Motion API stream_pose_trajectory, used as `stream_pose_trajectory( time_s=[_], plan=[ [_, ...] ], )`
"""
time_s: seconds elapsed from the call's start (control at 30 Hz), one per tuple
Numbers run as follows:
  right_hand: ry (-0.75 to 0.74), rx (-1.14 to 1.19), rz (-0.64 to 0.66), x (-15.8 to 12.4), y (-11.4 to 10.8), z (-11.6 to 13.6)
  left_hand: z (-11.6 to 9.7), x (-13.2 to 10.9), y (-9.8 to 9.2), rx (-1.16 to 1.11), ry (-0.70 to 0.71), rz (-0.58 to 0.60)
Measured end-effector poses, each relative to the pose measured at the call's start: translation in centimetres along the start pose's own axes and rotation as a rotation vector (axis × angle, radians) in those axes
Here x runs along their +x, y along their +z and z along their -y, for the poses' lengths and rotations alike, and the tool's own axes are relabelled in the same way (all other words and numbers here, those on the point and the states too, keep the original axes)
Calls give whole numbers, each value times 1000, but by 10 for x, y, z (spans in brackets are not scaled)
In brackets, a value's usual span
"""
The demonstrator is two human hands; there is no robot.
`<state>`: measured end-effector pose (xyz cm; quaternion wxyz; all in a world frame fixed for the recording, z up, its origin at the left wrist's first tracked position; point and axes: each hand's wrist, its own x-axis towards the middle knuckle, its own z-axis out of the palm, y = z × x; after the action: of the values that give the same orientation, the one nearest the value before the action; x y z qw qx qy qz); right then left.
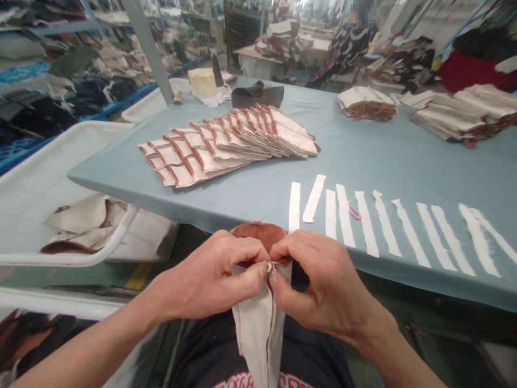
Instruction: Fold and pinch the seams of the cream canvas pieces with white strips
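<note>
My left hand (pixel 214 277) and my right hand (pixel 319 283) meet just below the near table edge, both pinched on the top of a cream fabric piece (pixel 256 328) with brown trim. The piece hangs down over my lap, and its brown end (pixel 260 233) shows above my thumbs. On the blue-grey table (pixel 383 156) in front of me lies a row of several white strips (pixel 365 223). Further back is a fanned stack of cream pieces with brown edging (pixel 226 143).
A white tray cart (pixel 40 178) at my left holds a few cream pieces (pixel 81 221). More piles (pixel 464 113) sit at the table's far right, with a smaller pile (pixel 365 102) nearby. A dark fabric item (pixel 256 96) lies at the back. A person (pixel 351 40) works at another table beyond.
</note>
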<state>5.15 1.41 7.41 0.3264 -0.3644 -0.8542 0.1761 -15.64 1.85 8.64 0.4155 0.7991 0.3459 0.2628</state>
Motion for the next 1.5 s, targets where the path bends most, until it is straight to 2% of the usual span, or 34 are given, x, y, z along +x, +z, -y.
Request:
stream_pose_trajectory(
  time_s=[0.07,0.27,0.43,0.57,0.67,0.87,1.0,1.17,1.27,1.37,1.43,1.5],
  plan=[
    [34,56,18,2,1,-1,3,1,-4,-55,-9,34],
    [180,229,107,2,8,-3,20,2,-10,-337,-98,239],
    [286,349,163,3,12,-2,26,3,-3,-510,-162,229],
    [336,435,207,6,12,-4,25,5,2,-479,-180,179],
    [347,475,231,5,9,-7,23,5,1,-444,-131,215],
    [259,427,238,-5,2,-7,13,1,-9,-309,-89,269],
    [204,257,144,-4,-3,-2,2,4,-16,-197,-61,229],
    [167,236,188,9,-23,-5,-16,12,-19,-82,-53,110],
    [83,182,186,11,-34,-10,-19,12,-7,-160,-144,-3],
    [36,155,204,6,-37,-14,-15,10,12,-282,-205,-105],
    [54,148,236,1,-35,-16,-11,9,21,-293,-221,-101],
    [79,150,260,-4,-32,-18,-9,11,24,-231,-229,-40]
  ],
)
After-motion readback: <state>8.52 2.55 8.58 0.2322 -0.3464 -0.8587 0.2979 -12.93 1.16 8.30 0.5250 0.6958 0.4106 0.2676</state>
